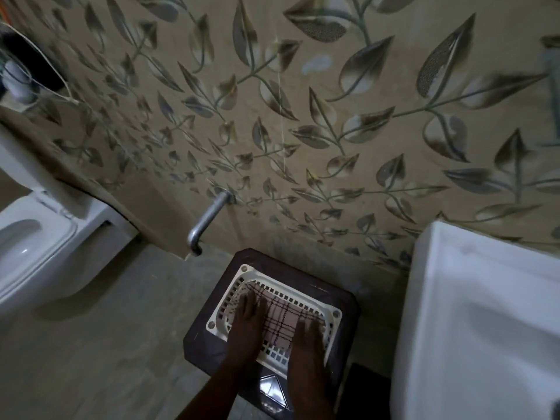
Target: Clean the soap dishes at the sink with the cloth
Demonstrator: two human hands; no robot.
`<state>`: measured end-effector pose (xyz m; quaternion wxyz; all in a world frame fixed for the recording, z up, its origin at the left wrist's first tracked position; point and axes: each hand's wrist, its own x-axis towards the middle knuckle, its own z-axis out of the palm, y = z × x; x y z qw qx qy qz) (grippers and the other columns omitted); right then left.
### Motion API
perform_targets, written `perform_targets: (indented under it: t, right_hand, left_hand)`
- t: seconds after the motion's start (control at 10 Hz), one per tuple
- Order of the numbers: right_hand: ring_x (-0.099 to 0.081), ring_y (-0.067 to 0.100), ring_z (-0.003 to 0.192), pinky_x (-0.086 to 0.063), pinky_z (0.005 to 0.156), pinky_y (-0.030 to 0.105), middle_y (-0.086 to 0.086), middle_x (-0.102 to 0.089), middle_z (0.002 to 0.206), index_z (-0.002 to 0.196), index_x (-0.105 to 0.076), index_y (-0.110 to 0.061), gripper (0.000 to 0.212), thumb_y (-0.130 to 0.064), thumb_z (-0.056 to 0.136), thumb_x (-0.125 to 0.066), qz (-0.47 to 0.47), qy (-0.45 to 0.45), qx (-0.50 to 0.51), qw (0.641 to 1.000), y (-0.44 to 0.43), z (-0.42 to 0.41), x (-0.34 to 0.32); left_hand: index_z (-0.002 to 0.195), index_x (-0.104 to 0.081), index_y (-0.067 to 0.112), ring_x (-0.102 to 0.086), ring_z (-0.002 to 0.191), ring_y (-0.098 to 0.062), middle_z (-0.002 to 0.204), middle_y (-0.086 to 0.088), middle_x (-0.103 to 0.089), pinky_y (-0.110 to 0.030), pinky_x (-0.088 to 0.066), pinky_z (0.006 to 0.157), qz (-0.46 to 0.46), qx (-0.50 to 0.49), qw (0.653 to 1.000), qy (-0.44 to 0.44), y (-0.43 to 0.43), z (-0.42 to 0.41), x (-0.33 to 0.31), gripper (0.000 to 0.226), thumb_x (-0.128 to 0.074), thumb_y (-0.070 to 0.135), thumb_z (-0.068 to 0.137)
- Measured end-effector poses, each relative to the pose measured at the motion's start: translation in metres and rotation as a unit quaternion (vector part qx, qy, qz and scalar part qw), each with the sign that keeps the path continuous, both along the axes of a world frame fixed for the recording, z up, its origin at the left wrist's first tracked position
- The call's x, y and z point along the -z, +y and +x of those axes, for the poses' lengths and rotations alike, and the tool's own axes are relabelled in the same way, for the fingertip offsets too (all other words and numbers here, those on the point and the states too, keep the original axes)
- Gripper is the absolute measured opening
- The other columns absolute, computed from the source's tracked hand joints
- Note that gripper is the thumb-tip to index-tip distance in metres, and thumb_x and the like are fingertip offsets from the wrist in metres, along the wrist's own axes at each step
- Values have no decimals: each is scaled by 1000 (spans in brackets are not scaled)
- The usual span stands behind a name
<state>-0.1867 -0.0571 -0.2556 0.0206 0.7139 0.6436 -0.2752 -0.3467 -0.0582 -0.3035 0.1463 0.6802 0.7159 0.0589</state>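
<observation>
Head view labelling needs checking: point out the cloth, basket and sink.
cloth (pixel 278 319), head view, its checked middle.
basket (pixel 288 288), head view, far white rim.
sink (pixel 472 283), head view, flat top ledge.

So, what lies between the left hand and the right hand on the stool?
In the head view, the checked cloth lies between the left hand and the right hand, inside the white basket; both hands rest on it.

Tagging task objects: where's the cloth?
Head view, lower centre: cloth in white basket on brown stool, under left hand and right hand, left of the sink.
</observation>
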Motion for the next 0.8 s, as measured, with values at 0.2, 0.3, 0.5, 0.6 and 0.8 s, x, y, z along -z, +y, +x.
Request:
perform_targets:
  t: [0.2,0.3,0.5,0.6,0.8]
  right_hand:
    - [-11,29,150,-16,122,38,19,-7,162,153,-19,-10,50,-6,103,-19,-20,-27,-94,995,-25,-4,13]
    - [-18,35,146,-18,121,41,27,-17,157,147,-26,1,51,-3,97,-24,-13,-60,-99,993,-21,-12,6]
    - [5,38,150,-2,123,45,19,8,161,154,-2,-1,73,-16,95,-41,-62,6,-104,993,-26,-7,-10]
    - [0,39,150,-5,122,47,20,1,162,154,-10,-2,69,-17,96,-43,-2,81,-99,992,-29,-5,-49]
    - [-19,32,147,-17,120,43,17,-19,160,151,-25,-4,60,-15,97,-46,7,150,-71,986,-40,37,-169]
  left_hand:
    - [149,-32,-4,-14,146,-55,157,-33,-18,-39,-9,120,-56,16,996,-70,-1,-17,13,51,-42,17,103]
    - [155,-6,2,8,152,-39,163,-20,8,-41,-8,124,-110,19,992,-60,3,-24,16,63,-40,19,105]
    - [155,-16,2,-2,153,-40,163,-23,-6,-43,-4,124,-79,0,995,-64,1,-9,-28,57,-37,11,103]
    - [142,-42,-9,-36,138,-54,148,-35,-38,-62,-30,112,-2,-3,999,-40,-12,8,-67,53,-34,12,94]
    - [156,-7,1,-1,153,-40,163,-27,-5,-43,-10,125,-2,-44,999,-10,-29,66,-190,64,-36,11,100]
